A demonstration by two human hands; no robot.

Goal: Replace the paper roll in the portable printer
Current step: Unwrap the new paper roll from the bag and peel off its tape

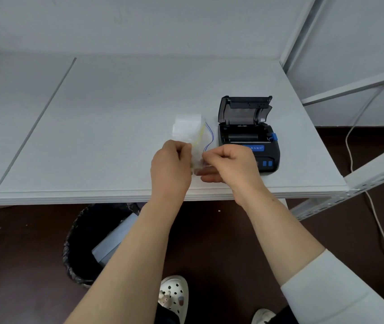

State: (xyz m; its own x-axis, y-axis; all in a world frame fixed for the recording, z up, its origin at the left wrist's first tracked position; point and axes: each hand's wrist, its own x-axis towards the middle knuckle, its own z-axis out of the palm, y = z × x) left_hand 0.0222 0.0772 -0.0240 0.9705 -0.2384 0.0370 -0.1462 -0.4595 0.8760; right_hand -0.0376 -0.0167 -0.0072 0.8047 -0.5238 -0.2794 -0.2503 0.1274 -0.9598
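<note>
The left hand (171, 164) and right hand (230, 164) hide the lower end of the clear bag (201, 134), whose contents are blurred.

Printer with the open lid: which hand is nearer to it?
Right. The right hand is beside the printer, at its front left corner, pinching the clear bag; the left hand pinches the bag farther left.

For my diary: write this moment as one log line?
left hand + right hand: pinch bag | paper roll: bagged | printer: open
</note>
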